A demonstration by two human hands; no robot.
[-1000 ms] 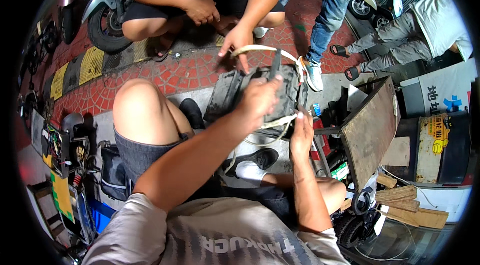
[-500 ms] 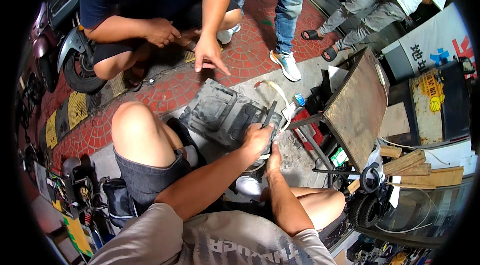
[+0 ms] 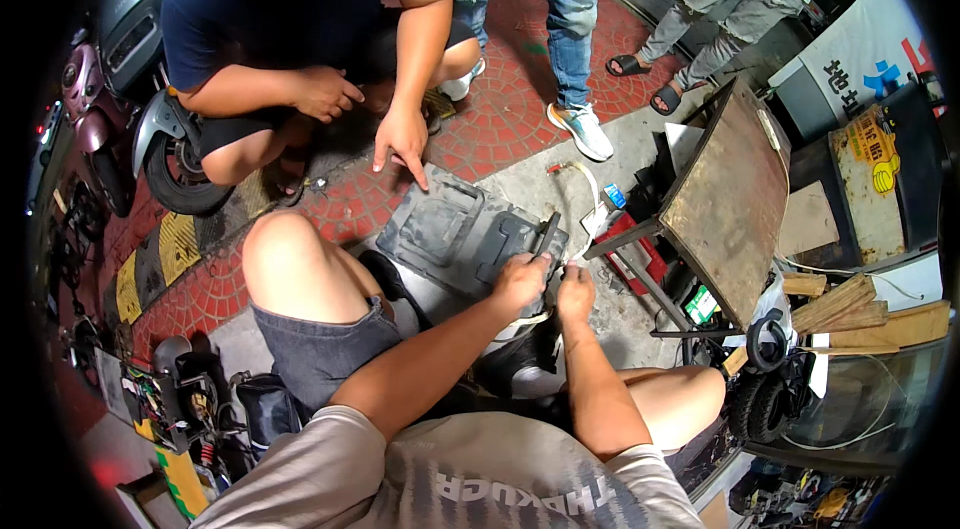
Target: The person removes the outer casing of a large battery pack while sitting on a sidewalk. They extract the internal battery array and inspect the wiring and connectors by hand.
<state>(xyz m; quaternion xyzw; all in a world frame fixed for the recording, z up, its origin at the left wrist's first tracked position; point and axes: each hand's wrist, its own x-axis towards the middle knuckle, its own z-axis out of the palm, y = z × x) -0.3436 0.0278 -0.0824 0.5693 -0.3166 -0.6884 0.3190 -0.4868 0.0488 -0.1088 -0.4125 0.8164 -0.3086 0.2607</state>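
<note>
A dusty dark-grey plastic case [image 3: 455, 229] with moulded recesses lies in front of my knees, tilted toward the right. My left hand [image 3: 522, 281] is closed at its near right end, around a dark bar-shaped piece [image 3: 549, 232] that sticks up past my fingers; I cannot tell if that piece belongs to the case. Just right of it, my right hand [image 3: 575, 295] has its fingers drawn together by the lower end of a white cable [image 3: 598, 197]. What they pinch is not clear. A co-worker's hand [image 3: 404, 144] points a finger at the case's far corner.
A worn metal-framed table [image 3: 725, 209] tilts at the right, with a red box [image 3: 637, 251] under its edge. Wood offcuts [image 3: 845, 314] lie beyond. Scooters [image 3: 170, 164] stand at the far left. A co-worker squats opposite; other people are behind.
My right hand has moved up from beneath the case's edge to the cable's lower end. The co-worker's pointing finger has come down to the case's corner. The view has shifted slightly.
</note>
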